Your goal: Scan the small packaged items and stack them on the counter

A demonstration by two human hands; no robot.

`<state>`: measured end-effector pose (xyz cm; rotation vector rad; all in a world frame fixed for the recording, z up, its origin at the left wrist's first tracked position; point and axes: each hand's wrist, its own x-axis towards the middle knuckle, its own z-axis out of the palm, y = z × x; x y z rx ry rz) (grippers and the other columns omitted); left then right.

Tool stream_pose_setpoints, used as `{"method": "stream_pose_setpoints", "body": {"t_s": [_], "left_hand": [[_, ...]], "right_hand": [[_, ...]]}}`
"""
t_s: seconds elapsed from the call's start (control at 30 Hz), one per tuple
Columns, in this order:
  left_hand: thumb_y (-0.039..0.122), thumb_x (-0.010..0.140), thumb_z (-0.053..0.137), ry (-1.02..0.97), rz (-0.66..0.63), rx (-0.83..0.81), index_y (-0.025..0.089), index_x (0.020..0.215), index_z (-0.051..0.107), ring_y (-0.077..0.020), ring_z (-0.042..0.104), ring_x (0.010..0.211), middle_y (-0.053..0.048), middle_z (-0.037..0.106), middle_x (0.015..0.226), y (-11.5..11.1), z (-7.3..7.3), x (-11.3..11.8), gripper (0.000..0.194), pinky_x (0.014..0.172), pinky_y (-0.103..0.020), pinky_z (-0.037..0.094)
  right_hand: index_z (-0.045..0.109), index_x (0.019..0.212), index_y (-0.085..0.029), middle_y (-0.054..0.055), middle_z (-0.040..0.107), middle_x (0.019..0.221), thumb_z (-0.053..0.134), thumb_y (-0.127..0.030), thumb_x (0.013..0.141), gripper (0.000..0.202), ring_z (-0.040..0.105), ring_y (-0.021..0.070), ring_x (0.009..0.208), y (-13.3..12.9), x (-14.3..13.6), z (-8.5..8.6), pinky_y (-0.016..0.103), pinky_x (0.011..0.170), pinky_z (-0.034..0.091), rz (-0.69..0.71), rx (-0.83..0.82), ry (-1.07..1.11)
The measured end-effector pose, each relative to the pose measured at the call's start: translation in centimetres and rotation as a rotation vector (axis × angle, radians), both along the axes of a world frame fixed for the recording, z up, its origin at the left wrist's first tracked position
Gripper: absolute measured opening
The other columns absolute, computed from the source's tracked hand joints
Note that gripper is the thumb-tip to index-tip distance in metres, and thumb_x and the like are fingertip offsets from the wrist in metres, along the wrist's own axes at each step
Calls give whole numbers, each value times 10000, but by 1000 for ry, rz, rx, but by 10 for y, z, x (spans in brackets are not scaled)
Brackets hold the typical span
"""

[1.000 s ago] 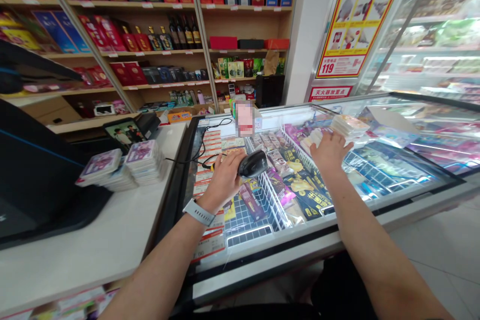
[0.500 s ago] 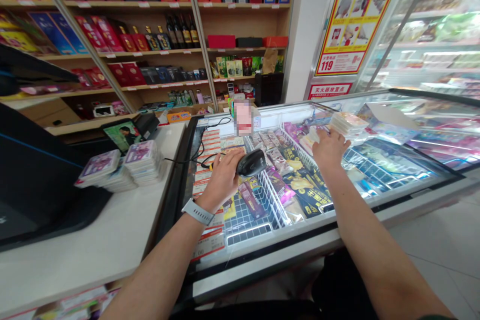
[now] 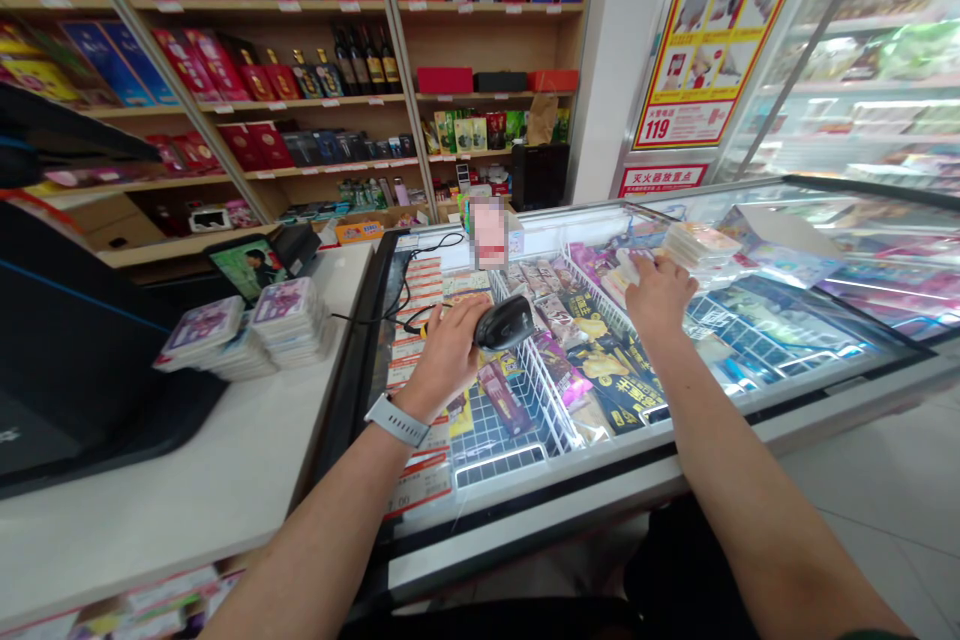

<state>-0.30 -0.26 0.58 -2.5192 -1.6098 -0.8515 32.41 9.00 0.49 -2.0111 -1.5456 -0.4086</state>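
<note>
My left hand (image 3: 450, 345), with a grey watch band at its wrist, is wrapped round a black barcode scanner (image 3: 506, 322). The scanner's head points right, over the glass top of a chest freezer (image 3: 480, 510). Farther right, my right hand (image 3: 660, 295) has its fingers bent over a small whitish plastic pack (image 3: 622, 272), most of which the hand hides. Just beyond those fingers a stack of flat white packs (image 3: 697, 245) rests on the glass. Under the glass lie wrapped ice creams (image 3: 611, 370) in white wire baskets (image 3: 551, 400).
On the white counter (image 3: 247, 460) at left stand stacked flat packs (image 3: 285, 320), a small screen (image 3: 247, 270) and a dark monitor (image 3: 75, 350). A black cable (image 3: 405, 290) runs across the freezer's left edge. An open box (image 3: 780, 245) lies on the glass. Shelves (image 3: 300, 100) of boxes and bottles line the back.
The view has shifted very slightly. Both hands stay almost in place, the left still round the scanner and the right still at the whitish pack.
</note>
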Motion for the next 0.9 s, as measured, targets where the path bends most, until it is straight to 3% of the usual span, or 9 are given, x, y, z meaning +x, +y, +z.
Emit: {"method": "stream_pose_setpoints", "body": {"t_s": [0.2,0.47,0.7,0.9], "left_hand": [[15,817,467,9,9,4,199,1405,528,-280,500,1434,-125,574,1514,0,0,0,620,1238,-572,254],[0,797,468,5,5,22,202,1408,518,-277,504,1430,-116,577,1512,1,0,-2,646,1238,-552,259],[2,802,461,4,11,22,215,1401,536,-268,511,1422,-107,592,1498,0,3,0,639,1237,-537,268],[3,805,465,-9,3,17,207,1406,522,-274,506,1427,-115,580,1510,0,2,0,637,1234,-563,266]], "right_hand": [[667,1331,-174,178,628,1331,481,-131,887,484,503,324,1130,5,7,-2,458,975,361,57,52,28],[618,1287,-139,171,686,1162,419,-216,969,383,586,319,1109,7,-4,0,427,985,423,287,237,49],[596,1262,-113,182,709,1034,443,-277,971,367,652,325,967,2,-16,1,422,894,475,308,179,100],[590,1238,-126,194,710,1068,434,-296,963,358,655,344,993,1,-17,0,424,865,477,307,176,106]]}}
